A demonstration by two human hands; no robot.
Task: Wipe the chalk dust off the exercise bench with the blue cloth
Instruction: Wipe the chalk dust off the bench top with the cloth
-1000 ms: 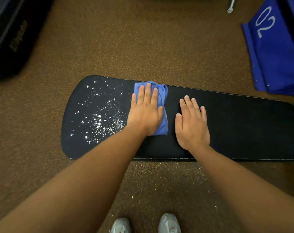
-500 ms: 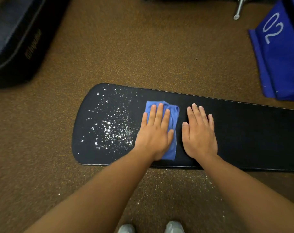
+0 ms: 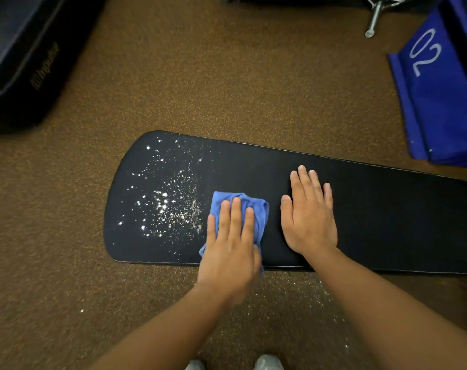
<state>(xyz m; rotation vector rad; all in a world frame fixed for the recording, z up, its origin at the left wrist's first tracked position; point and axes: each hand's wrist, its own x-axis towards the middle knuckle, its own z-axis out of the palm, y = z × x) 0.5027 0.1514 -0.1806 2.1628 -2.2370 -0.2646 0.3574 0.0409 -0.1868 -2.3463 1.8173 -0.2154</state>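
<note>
Left hand (image 3: pixel 231 247) flat, palm down on the blue cloth (image 3: pixel 253 209), fingers straight and close together, pointing away from the body, pressing the cloth onto the bench (image 3: pixel 387 217); not curled round it, just pinning it. Forearm comes up from the bottom left of the view. The heel of the hand overhangs the bench's near edge. Right hand (image 3: pixel 309 217) also flat, palm down on bare bench surface just right of the cloth, fingers extended and together, thumb out toward the cloth, holding nothing. The two hands are close but not touching. The cloth is bunched and folded, its longer side running from the near edge toward the middle of the bench, and its bottom corner hangs a little over the near edge. The bench is a long black pad, its long axis running left to right, with a rounded end at left; the right end runs out of view. Chalk dust (image 3: pixel 168 201) is scattered as white specks over the left end, and the nearest specks sit just beside the cloth's left edge. More fine specks lie on the brown floor (image 3: pixel 227 76) below the near edge. Shoe tips (image 3: pixel 267 363) show at the bottom.
</note>
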